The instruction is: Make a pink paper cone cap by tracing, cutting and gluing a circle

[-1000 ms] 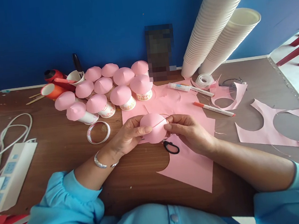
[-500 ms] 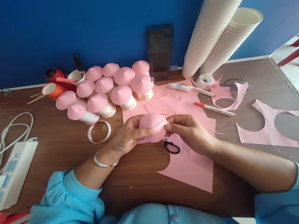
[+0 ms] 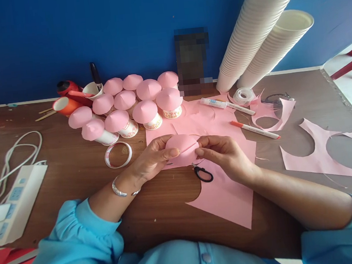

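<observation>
Pinching the pink paper circle [image 3: 181, 142] by its edges, just beyond the scissors [image 3: 197, 169], my left hand [image 3: 154, 160] and right hand [image 3: 226, 154] hold it slightly flatter than a second ago (slit seemingly unfastened).

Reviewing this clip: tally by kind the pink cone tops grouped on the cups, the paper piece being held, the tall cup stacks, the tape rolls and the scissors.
Pink cone tops on the cups: 11
Pink paper piece held between left hand and right hand: 1
White cup stacks: 2
Tape roll: 1
Scissors: 1
Total: 16
</observation>
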Demonstrator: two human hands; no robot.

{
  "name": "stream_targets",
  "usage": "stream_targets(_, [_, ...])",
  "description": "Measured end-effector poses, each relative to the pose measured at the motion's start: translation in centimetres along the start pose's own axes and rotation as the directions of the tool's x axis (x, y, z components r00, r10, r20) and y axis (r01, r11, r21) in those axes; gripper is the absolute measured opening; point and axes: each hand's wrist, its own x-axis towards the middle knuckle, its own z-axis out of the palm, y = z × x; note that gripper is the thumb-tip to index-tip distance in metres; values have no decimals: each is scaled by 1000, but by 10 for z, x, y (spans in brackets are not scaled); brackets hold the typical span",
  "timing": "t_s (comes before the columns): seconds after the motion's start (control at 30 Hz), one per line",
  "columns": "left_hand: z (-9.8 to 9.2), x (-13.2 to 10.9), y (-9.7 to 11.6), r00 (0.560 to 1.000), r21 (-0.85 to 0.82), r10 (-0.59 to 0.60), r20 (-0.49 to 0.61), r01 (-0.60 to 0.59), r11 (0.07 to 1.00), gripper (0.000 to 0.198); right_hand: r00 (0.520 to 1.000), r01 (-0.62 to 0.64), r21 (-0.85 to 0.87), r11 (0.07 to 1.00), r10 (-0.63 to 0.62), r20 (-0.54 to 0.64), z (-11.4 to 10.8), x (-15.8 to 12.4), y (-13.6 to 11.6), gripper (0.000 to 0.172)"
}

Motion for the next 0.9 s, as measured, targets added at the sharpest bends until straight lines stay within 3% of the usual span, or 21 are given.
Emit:
stream_targets(0.2, [1, -2, 3, 998, 163, -20, -63, 30, 986, 30, 995, 103, -221, 970, -100, 27, 0, -1, -6, 21])
stream_targets(0.33, [2, -5, 5, 997, 232, -35, -71, 51, 971, 27, 993, 117, -266, 957, -113, 32, 0, 0, -6, 19])
stream_targets(0.47, [3, -6, 10, 996, 307, 31, -84, -4, 952, 24, 994, 104, -283, 954, -104, 17, 0, 0, -6, 19])
stream_targets(0.8, [4, -7, 10, 998, 294, 14, -68, 7, 956, 19, 988, 155, -325, 933, -148, 46, 3, 0, -2, 18])
stream_targets(0.9, [0, -9, 12, 996, 318, 39, -86, -10, 948, 19, 971, 230, -428, 874, -233, 47, 0, -1, 1, 16])
